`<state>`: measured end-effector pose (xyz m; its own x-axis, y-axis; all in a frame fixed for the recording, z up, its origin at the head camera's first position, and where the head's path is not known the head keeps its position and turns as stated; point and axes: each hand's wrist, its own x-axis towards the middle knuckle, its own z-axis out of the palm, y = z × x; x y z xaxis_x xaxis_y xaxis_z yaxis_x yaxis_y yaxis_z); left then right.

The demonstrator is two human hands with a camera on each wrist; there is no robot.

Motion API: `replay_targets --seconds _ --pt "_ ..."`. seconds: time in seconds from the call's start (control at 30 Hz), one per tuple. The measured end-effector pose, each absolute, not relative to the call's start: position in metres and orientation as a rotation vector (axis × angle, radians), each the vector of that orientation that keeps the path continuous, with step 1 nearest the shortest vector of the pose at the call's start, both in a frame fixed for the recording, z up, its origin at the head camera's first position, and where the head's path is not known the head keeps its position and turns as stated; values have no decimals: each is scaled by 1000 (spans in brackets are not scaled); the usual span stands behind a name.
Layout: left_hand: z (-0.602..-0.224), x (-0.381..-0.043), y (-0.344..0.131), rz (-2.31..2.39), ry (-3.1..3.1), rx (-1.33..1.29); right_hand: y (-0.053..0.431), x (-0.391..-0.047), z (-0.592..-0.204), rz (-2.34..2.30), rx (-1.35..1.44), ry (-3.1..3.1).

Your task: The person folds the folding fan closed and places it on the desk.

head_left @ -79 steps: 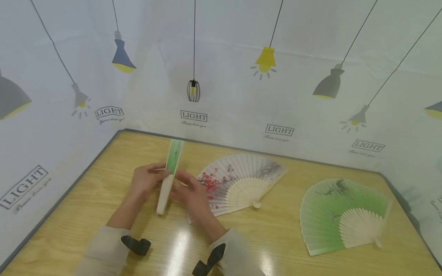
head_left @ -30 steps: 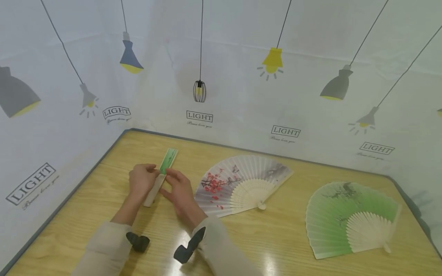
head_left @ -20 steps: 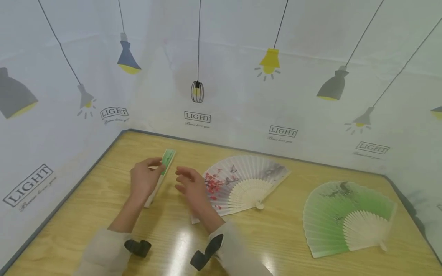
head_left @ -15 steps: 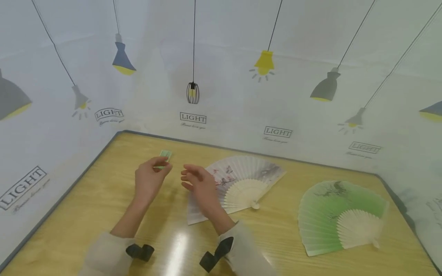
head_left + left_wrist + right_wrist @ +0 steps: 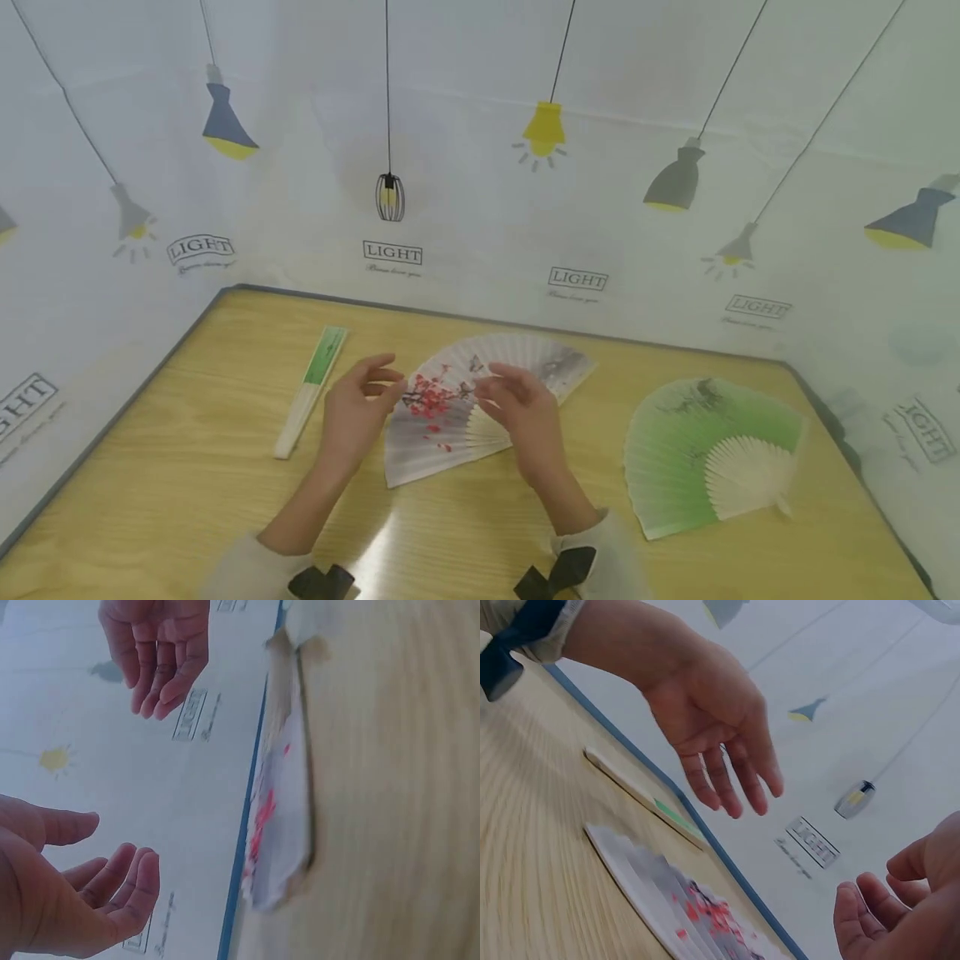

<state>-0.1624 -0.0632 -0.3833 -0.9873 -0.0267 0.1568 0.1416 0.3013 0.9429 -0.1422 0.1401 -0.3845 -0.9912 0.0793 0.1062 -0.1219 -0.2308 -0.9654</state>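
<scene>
In the head view a folded hand fan (image 5: 309, 392), green cloth over pale ribs, lies at the left of the table. Just right of it hovers my left hand (image 5: 358, 408), fingers loosely bent, holding nothing. A spread fan with red blossoms (image 5: 431, 408) lies in the middle, partly covered by both hands. My right hand (image 5: 525, 408) hangs above its ribs, also holding nothing. Both wrist views show the hands raised off the table, the left hand (image 5: 82, 900) and right hand (image 5: 712, 720) with relaxed fingers. Farther right lies a spread green fan (image 5: 675, 450).
The wooden table (image 5: 187, 475) has a dark edge strip along its back and sides. Behind it stands a white backdrop (image 5: 465, 167) printed with lamps and the word LIGHT.
Both hands held the green folded fan earlier and laid it down at the left. The right hand released it first, then the left; both have moved right, over the blossom fan.
</scene>
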Motion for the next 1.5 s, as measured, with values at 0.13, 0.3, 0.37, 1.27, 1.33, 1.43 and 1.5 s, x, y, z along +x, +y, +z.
replay_targets --seconds 0.13,0.3,0.37,1.27,1.33,1.43,1.5 --pt "-390 -156 -48 -1806 -2458 -152 165 -138 -388 2318 -62 -1863" --pt "-397 -151 -37 -1947 -2472 -184 194 -132 -399 2264 -220 -1846" --pt "-401 -148 -33 -2054 -2440 -195 204 -130 -405 2240 -284 -1844" --pt "-418 -135 -10 -2660 -2256 -202 227 -153 -434 2435 -675 -1801" --pt "-417 -135 -11 -2667 -2253 -201 226 -154 -434 2427 -675 -1821" --pt "-416 -135 -12 -2682 -2237 -193 224 -154 -434 2416 -663 -1850" --pt "-416 -135 -13 -2686 -2231 -179 222 -154 -432 2403 -659 -1869"
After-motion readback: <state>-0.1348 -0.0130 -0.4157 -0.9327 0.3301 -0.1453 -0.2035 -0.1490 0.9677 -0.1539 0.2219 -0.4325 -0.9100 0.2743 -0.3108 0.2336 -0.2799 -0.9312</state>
